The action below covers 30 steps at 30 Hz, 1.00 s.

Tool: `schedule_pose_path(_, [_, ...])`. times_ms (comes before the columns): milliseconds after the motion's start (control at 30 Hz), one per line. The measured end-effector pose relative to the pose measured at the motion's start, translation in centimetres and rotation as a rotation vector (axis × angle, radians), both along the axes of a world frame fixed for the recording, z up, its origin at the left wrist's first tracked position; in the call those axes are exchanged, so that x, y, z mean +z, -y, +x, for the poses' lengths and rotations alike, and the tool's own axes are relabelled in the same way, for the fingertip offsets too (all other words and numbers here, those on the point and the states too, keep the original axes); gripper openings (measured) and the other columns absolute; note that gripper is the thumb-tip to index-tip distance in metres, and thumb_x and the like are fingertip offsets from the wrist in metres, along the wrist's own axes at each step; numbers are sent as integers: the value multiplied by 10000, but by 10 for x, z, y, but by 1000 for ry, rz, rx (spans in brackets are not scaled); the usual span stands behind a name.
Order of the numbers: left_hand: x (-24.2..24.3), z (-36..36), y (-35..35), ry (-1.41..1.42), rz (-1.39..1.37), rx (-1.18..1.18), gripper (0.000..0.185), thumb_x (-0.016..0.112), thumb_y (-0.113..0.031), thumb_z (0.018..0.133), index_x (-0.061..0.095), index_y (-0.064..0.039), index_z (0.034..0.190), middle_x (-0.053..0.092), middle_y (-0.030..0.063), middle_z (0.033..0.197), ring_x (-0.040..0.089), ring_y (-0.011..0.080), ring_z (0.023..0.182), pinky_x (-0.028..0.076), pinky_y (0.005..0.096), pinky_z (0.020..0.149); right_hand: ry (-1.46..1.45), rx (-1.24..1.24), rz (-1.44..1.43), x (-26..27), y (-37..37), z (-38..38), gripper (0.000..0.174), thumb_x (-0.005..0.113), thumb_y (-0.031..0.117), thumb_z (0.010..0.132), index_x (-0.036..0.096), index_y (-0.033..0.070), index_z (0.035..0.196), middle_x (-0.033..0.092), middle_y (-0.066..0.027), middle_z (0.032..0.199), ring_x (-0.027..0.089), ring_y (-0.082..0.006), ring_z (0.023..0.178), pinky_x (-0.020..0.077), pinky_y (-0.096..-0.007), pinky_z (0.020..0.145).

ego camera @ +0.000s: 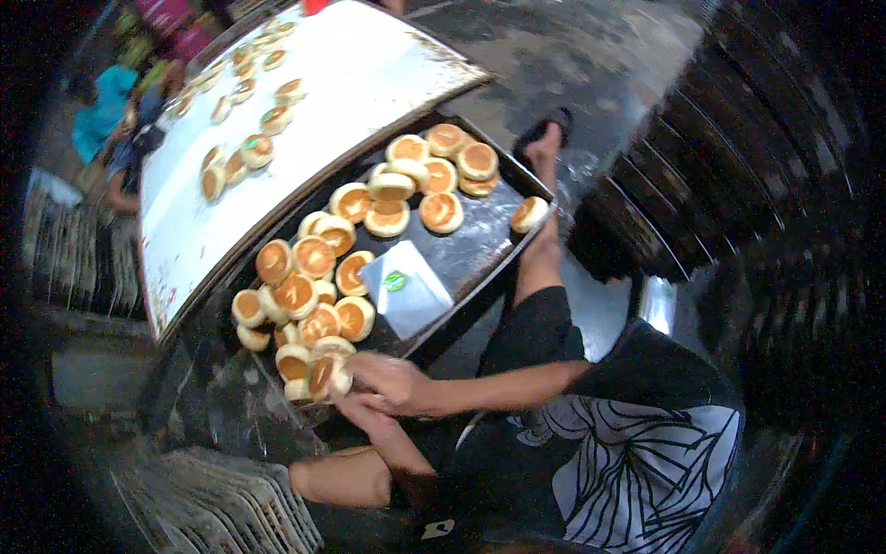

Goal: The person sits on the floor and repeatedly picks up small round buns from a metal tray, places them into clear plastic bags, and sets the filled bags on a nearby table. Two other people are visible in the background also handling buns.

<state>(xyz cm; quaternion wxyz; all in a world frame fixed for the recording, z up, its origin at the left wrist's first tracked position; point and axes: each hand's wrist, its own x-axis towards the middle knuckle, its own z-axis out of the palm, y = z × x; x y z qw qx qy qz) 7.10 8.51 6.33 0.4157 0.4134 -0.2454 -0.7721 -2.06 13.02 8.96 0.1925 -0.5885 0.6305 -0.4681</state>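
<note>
Both hands meet at the near left corner of a black baking tray (477, 263). My left hand (365, 410) has its fingers on a round flat pastry (324, 377) with a browned face, tilted on edge. Just above it, my right hand (391, 377) is blurred and close against the same pastry; its fingers are partly hidden. Many browned round pastries (315, 256) lie heaped along the tray's left and far sides. On the tray's bare part rests a stack of clear plastic bags (408, 294) with a green printed mark. A lone pastry (529, 215) leans at the right corner.
A white tabletop (360, 62) beyond the tray carries more pastries, some showing green marks (256, 150). Dark stacked trays (685, 166) stand at the right, and stacked slatted pieces (221, 498) at lower left. People (111, 111) sit at upper left.
</note>
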Motion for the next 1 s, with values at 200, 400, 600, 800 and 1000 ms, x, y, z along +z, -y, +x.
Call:
schedule_pose_path(200, [-53,-25,-20,458,-364,-462,433,573,-267,825,489,-5,1159,507,147,1123,476,248,1056,382,393,869,-117,-117,442,19,64,-79,371,582,144,773,522,59,1130,591,-188,758,585,-345,723,458,-438,634])
schedule_pose_path(400, [-122,-54,4,1435,-1249,-1099,218,475,-226,821,625,-70,843,634,118,763,628,284,758,493,408,661,-236,-139,-118,27,96,-70,533,615,224,784,407,4,1222,478,-266,1117,477,-388,1019,385,-448,849])
schedule_pose_path(600, [-74,1,17,1174,-1073,-621,96,623,-92,747,651,-23,808,626,133,769,624,256,748,486,369,646,270,131,867,-56,-45,-42,234,597,230,835,520,10,812,607,-128,709,588,-238,673,437,-364,637])
schedule_pose_path(800, [-2,-2,-1,686,-774,-361,156,656,-102,751,663,-20,884,618,94,732,600,194,735,478,272,652,425,-64,547,-36,-31,-35,263,454,113,890,470,-6,1124,565,-125,609,546,-243,495,408,-319,450])
schedule_pose_path(1000, [25,-6,-22,370,-632,-90,387,627,-87,751,552,-50,1129,589,93,987,553,198,930,399,306,877,1300,144,289,-1,29,-31,583,366,487,901,372,43,1280,557,-62,919,539,-146,751,457,-254,668])
